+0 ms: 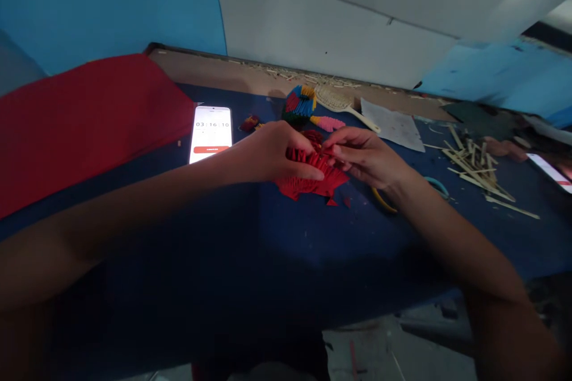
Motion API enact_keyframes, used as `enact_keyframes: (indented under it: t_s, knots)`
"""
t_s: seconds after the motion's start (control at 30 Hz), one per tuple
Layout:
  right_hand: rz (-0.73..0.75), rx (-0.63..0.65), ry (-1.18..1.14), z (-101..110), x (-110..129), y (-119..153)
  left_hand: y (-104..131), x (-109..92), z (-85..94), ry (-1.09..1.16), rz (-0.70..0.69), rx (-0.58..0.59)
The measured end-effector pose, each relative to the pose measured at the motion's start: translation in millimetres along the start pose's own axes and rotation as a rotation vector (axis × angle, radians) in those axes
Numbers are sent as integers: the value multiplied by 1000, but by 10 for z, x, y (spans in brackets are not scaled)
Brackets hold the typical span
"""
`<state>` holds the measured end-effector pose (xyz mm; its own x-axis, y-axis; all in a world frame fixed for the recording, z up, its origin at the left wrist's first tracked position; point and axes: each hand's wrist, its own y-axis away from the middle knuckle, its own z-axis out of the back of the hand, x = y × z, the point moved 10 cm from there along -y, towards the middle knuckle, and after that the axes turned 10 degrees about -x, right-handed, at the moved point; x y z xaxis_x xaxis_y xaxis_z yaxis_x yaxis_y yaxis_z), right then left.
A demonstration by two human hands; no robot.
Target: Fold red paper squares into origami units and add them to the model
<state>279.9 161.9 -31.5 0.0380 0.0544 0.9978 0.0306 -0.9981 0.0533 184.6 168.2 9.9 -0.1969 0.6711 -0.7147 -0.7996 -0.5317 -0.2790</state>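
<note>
On the dark blue tabletop lies a red model (313, 181) built from many small folded-paper pieces. My left hand (286, 155) grips it from the left, thumb along the near side and fingers over the top. At its upper right, my right hand (361, 158) pinches a small red folded-paper piece (328, 150) against the model; the fingertips partly hide the piece. A loose red paper triangle (331, 202) lies just in front of the model. Behind stand a multicoloured folded-paper model (299, 104) and a pink-and-yellow one (328, 124).
A lit phone (211, 134) showing a timer leans at the left, beside a large red sheet (89, 125). Behind are a hairbrush (339, 101) and white paper (393, 125). Rightward lie a yellow curved handle (383, 199), thin wooden sticks (478, 166) and another person's hand (500, 146) near a second phone (549, 172).
</note>
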Motion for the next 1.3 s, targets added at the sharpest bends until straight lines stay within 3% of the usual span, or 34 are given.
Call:
enact_keyframes:
  t_s: [0.8,1.3]
  knots:
    - [-108,-53,47,37,-5,-55,32,-57,35,-28,-31,-26]
    - [-25,22,216,-80,171,-46,45,-113,-25,5,-100,21]
